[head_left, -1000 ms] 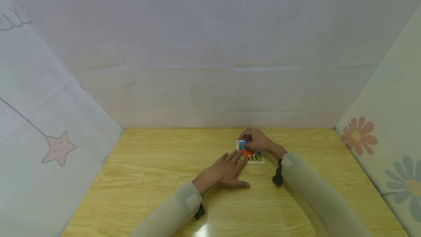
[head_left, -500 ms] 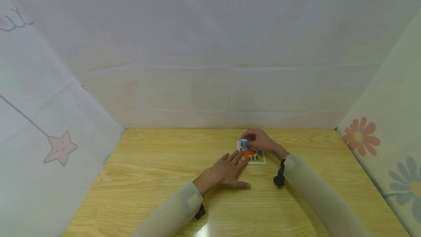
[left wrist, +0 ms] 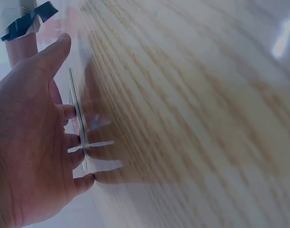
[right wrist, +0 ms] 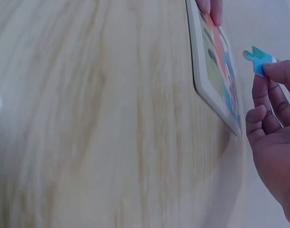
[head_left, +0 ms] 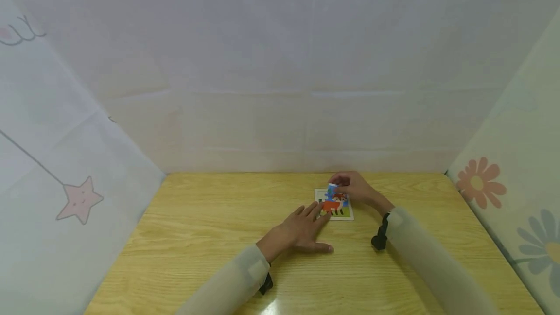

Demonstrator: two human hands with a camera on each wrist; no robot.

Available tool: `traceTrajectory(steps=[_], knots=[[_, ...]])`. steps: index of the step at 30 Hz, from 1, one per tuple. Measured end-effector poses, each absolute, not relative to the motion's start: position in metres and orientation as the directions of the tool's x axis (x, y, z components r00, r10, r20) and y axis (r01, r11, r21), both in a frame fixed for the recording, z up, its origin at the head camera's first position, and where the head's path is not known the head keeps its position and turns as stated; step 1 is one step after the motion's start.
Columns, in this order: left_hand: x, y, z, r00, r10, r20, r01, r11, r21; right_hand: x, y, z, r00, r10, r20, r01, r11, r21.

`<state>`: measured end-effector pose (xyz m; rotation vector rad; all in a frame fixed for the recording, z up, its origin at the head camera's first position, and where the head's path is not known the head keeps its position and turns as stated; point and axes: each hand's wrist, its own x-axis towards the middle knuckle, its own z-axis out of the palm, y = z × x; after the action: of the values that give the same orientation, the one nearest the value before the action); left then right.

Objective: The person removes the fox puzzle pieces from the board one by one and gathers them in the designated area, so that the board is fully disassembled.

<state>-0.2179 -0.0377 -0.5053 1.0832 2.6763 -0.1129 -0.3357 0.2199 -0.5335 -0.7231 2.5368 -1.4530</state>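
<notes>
A small jigsaw board point(head_left: 321, 192) with a white rim lies flat toward the back of the table, showing an orange fox-like animal on green and blue. My left hand point(head_left: 302, 227) rests with fingers spread, its fingertips on the board's left part; the left wrist view shows them at the board's thin edge point(left wrist: 78, 114). Above the board's far side, my right hand point(head_left: 360, 192) pinches a blue and green puzzle piece point(right wrist: 259, 59) between thumb and fingers. The right wrist view shows that piece raised clear of the board. My left fingers cover some of the picture.
The wooden table point(head_left: 210, 227) extends around the board. A pale cloth wall point(head_left: 245, 86) rises behind its back edge, with patterned cloth sides at left and right. Black straps point(head_left: 380, 235) sit on both wrists.
My right hand has drawn slightly right, lifting the puzzle piece off the board's upper left and uncovering the animal's head. The left hand has stayed in place.
</notes>
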Motion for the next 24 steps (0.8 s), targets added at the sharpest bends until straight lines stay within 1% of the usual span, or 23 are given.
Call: traceTrajectory(steps=[2,10,16,24], knots=[[-0.218,-0.038,-0.505,-0.691,0.674,-0.261,0.693,0.72,0.022,-0.335,0.225,-0.533,-0.877,-0.464,0.125,-0.342,0.421,-0.84],[-0.214,-0.039,-0.503,-0.693,0.68,-0.239,0.696,0.717,0.019,-0.332,0.245,-0.53,-0.906,-0.417,0.067,-0.264,0.435,-0.861],[-0.215,-0.04,-0.505,-0.693,0.682,-0.235,0.698,0.716,0.021,-0.33,0.259,-0.527,-0.905,-0.421,0.063,-0.257,0.423,-0.869],[-0.215,-0.04,-0.505,-0.687,0.688,-0.232,0.704,0.71,0.02,-0.325,0.278,-0.524,-0.91,-0.414,0.037,-0.236,0.443,-0.865]])
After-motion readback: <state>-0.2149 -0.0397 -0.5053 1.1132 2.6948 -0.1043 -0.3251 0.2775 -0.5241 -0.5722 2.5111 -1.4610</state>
